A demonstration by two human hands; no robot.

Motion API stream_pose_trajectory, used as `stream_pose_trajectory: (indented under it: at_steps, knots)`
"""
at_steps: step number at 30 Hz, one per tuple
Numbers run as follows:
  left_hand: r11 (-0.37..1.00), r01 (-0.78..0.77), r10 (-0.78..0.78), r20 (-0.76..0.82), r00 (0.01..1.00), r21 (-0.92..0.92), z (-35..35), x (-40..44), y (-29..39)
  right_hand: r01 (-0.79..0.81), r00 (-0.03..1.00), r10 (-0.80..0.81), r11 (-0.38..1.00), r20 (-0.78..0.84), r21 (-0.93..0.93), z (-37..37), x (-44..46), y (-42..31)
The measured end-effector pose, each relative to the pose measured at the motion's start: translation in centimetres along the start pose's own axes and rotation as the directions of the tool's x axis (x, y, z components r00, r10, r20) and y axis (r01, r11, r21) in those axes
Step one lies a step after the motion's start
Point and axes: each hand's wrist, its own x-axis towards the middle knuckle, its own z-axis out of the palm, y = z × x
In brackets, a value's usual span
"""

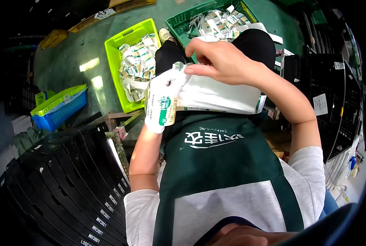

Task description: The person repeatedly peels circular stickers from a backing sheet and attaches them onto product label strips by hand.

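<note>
Label strip (165, 110) is borne lengthwise along the wrist of the left grip (168, 82), closure indeterminable, beside white sheet's left edge; farther right grip (222, 59) parted, seemingly unladen.

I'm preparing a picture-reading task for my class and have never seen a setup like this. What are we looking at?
There is no machine here: a person works with two hands. The single picture comes from a head-worn camera looking forward and down, so the dark green apron appears below the hands. The left hand has a white, glove-like covering, with a green-and-white label near the wrist. The bare right hand meets its fingertips; whether something small is held there is unclear. A long white piece lies across the lap. Beyond are a lime-green crate and a dark green crate, both containing printed pieces.
</note>
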Motion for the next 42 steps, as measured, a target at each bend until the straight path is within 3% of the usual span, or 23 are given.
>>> stream_pose_trajectory:
  at_steps: [2, 4, 5, 10, 11, 14, 16, 17, 20, 21, 22, 24, 25, 26, 28, 30, 32, 33, 34, 36, 37, 39, 42]
  knots:
    - [0.988, 0.007, -0.005, 0.013, 1.000, -0.154, 0.8, 0.0, 0.9, 0.045, 0.999, -0.042, 0.988, 0.029, -0.145, 0.1, 0.9, -0.4]
    - [0.966, 0.067, -0.057, 0.044, 0.997, -0.250, 0.8, -0.1, 1.0, 0.110, 0.994, -0.113, 0.979, -0.006, -0.174, 0.4, 1.3, -0.6]
    - [0.983, -0.025, 0.028, 0.013, 1.000, -0.184, 0.8, 0.0, 0.5, 0.149, 0.987, -0.156, 0.972, -0.024, -0.179, 0.6, 1.5, -0.5]
    - [0.994, 0.002, -0.001, 0.016, 1.000, -0.108, 0.6, 0.1, -0.5, 0.367, 0.915, -0.387, 0.915, -0.111, -0.166, 1.3, 1.6, 0.5]
    - [0.995, -0.014, 0.014, 0.002, 1.000, -0.100, 0.6, 0.1, -0.6, 0.389, 0.889, -0.408, 0.912, -0.210, -0.129, 1.5, 1.6, 0.9]
    - [0.994, -0.016, 0.015, -0.013, 1.000, -0.107, 1.0, 0.0, 1.3, 0.332, 0.894, -0.313, 0.943, -0.320, 0.007, 1.8, 1.4, 1.1]
    - [0.998, -0.031, 0.029, -0.027, 0.999, -0.058, 1.1, 0.2, 1.6, 0.381, 0.840, -0.340, 0.924, -0.423, 0.013, 1.0, 1.0, 0.7]
    - [0.997, 0.018, -0.021, 0.038, 0.999, 0.074, 0.5, 0.3, 2.1, 0.380, 0.824, -0.305, 0.923, -0.477, 0.066, -0.1, 0.3, 0.3]
    - [0.999, 0.048, -0.047, 0.038, 0.998, -0.008, 0.4, 0.9, -0.7, 0.321, 0.793, -0.162, 0.930, -0.587, 0.178, -4.1, -1.2, 0.6]
    - [0.998, 0.031, -0.029, 0.025, 0.999, -0.050, 0.5, 0.3, -0.4, 0.281, 0.806, -0.118, 0.939, -0.580, 0.199, -4.7, -1.2, 0.4]
    - [0.997, 0.039, -0.037, 0.033, 0.999, -0.070, 0.4, 0.1, -0.4, 0.126, 0.906, 0.021, 0.940, -0.422, 0.317, -4.9, -1.6, 1.4]
    - [0.992, 0.053, -0.048, 0.045, 0.998, -0.115, 0.0, -0.1, -0.4, 0.037, 0.968, 0.045, 0.946, -0.245, 0.321, -2.9, -1.8, 2.8]
    - [0.991, 0.050, -0.046, 0.038, 0.998, -0.127, 0.0, -0.1, -0.5, -0.040, 0.998, 0.054, 0.952, -0.036, 0.303, -2.6, -2.4, 3.0]
    - [0.989, 0.049, -0.045, 0.029, 0.999, -0.140, 0.1, 0.0, -0.5, -0.063, 0.997, 0.050, 0.955, 0.050, 0.290, -2.0, -2.7, 3.1]
    - [0.986, 0.056, -0.055, 0.010, 0.998, -0.158, -0.1, -0.2, -0.7, -0.041, 0.995, 0.009, 0.943, 0.098, 0.329, -0.8, -3.1, 2.7]
    - [0.994, 0.024, -0.027, -0.025, 0.999, -0.110, -0.2, 0.2, -1.0, 0.053, 0.999, -0.053, 0.958, -0.007, 0.283, -0.3, -3.6, 1.7]
    - [0.995, -0.045, 0.036, -0.100, 0.994, -0.089, -0.4, 0.6, -1.9, 0.022, 0.996, 0.010, 0.939, -0.092, 0.342, -1.6, -4.0, 0.9]
    - [0.999, -0.020, 0.017, -0.073, 0.997, -0.045, -1.2, 0.7, -3.1, 0.169, 0.958, -0.069, 0.921, -0.279, 0.351, -2.2, -3.9, 1.0]
    - [0.998, -0.067, 0.068, -0.072, 0.995, 0.013, -1.3, 0.0, -1.8, 0.219, 0.918, 0.038, 0.779, -0.394, 0.587, -2.8, -3.9, 1.5]
    - [0.977, -0.174, 0.180, -0.041, 0.983, 0.123, -1.1, -2.0, 1.7, 0.302, 0.837, 0.033, 0.805, -0.547, 0.511, -5.1, -3.7, 3.7]
    - [0.886, -0.440, 0.437, 0.053, 0.898, 0.143, -1.4, -3.2, 2.5, 0.335, 0.809, 0.117, 0.714, -0.577, 0.615, -5.4, -3.5, 3.6]
    - [0.820, -0.492, 0.441, 0.227, 0.868, 0.292, -1.5, -5.5, 6.4, 0.327, 0.793, 0.264, 0.577, -0.550, 0.748, -6.0, -3.4, 3.5]
    - [0.497, -0.856, 0.821, 0.399, 0.409, -0.145, -1.8, -5.9, 8.9, 0.344, 0.823, 0.235, 0.517, -0.516, 0.784, -4.4, -3.4, 5.2]
